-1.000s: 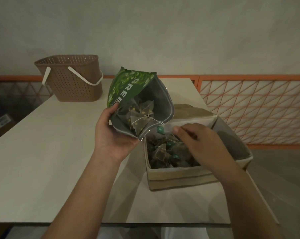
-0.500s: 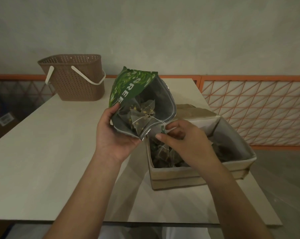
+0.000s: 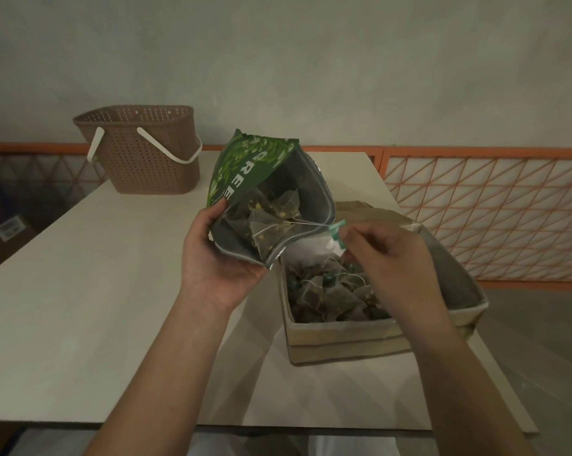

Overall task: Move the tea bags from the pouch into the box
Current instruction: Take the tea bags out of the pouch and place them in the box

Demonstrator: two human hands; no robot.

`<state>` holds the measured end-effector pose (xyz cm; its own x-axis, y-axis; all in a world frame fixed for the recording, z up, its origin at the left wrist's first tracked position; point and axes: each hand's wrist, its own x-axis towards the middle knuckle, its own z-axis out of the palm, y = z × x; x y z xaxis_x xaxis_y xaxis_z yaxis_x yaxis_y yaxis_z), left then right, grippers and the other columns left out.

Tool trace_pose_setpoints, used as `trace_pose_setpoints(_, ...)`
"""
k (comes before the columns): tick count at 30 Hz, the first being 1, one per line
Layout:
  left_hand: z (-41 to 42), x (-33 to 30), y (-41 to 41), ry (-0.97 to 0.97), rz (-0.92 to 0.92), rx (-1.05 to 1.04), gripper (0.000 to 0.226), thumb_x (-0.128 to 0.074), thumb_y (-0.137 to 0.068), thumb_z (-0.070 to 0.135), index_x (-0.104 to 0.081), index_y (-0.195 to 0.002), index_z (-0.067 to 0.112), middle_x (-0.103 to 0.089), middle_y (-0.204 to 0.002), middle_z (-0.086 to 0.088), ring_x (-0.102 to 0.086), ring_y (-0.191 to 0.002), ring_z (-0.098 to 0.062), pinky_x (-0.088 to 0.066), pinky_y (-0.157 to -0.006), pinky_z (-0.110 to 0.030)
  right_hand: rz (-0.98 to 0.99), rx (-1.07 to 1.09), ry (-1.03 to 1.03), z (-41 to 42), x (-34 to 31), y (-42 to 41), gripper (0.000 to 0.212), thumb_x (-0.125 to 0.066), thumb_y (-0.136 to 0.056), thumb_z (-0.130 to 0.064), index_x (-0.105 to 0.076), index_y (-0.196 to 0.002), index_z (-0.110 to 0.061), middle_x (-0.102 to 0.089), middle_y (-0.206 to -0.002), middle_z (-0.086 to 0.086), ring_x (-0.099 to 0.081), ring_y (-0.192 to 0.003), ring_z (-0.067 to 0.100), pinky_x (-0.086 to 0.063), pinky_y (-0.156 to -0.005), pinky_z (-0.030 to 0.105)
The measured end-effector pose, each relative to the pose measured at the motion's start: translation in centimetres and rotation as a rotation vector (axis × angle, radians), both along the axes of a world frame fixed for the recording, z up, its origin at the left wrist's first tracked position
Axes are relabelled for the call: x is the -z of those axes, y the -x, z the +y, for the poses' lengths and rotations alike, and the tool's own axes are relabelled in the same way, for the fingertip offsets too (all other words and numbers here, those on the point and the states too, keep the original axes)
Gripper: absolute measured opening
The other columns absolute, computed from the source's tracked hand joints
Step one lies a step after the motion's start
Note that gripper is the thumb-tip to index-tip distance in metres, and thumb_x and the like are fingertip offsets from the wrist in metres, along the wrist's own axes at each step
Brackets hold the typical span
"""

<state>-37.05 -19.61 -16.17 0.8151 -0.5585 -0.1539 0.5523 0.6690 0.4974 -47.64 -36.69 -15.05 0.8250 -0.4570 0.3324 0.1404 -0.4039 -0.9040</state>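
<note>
On the pale table [image 3: 80, 291] the work looks well into its middle stretch: the open cardboard box [image 3: 344, 337] already holds a heap of pyramid tea bags, and the green pouch [image 3: 261, 179], tilted with its mouth toward the box and just above its near-left corner, shows a few more inside. The left hand [image 3: 219, 261] grips the pouch's lower edge, fingers wrapped around it. The right hand [image 3: 393, 258], over the box, has thumb and fingertips pinched together on a green tag [image 3: 336, 232] whose string runs taut back to a tea bag [image 3: 271, 235] at the pouch mouth. The next move probably calls for a gentle pull along the string, though in this dim light whether it snags on neighbouring bags is hard to tell.
</note>
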Motion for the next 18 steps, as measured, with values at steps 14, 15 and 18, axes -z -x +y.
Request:
trace_pose_setpoints(14, -0.1, -0.3, 0.4, -0.024, 0.001, -0.015, 0.041, -0.056, -0.091, 0.042, -0.072, -0.119, 0.017, -0.067, -0.130, -0.008, -0.065, -0.110, -0.029, -0.056, -0.085, -0.035, -0.258, -0.155, -0.141, 0.4, -3.9, -1.4, 0.012, -0.049, -0.100, -0.011, -0.060, -0.099, -0.006, -0.073, -0.095, 0.005, -0.070, -0.086, 0.017, -0.057, -0.077, 0.025)
trace_pose_setpoints(15, -0.1, -0.3, 0.4, -0.022, -0.002, -0.013, 0.040, -0.056, -0.091, 0.042, -0.072, -0.118, 0.017, -0.065, -0.135, -0.007, -0.063, -0.114, -0.030, -0.055, -0.087, -0.035, -0.294, -0.166, -0.138, 0.5, -4.1, -1.4, 0.011, -0.049, -0.100, -0.011, -0.059, -0.099, -0.009, -0.073, -0.099, 0.006, -0.070, -0.087, 0.019, -0.057, -0.078, 0.026)
trace_pose_setpoints(18, -0.1, -0.4, 0.4, -0.005, -0.006, -0.002, 0.040, -0.055, -0.091, 0.043, -0.074, -0.116, 0.017, -0.058, -0.144, -0.008, -0.059, -0.121, -0.031, -0.052, -0.092, -0.035, -0.393, -0.176, -0.115, 0.7, -4.6, -0.9, 0.009, -0.048, -0.101, -0.011, -0.057, -0.101, -0.008, -0.071, -0.108, 0.008, -0.069, -0.088, 0.025, -0.058, -0.078, 0.031)
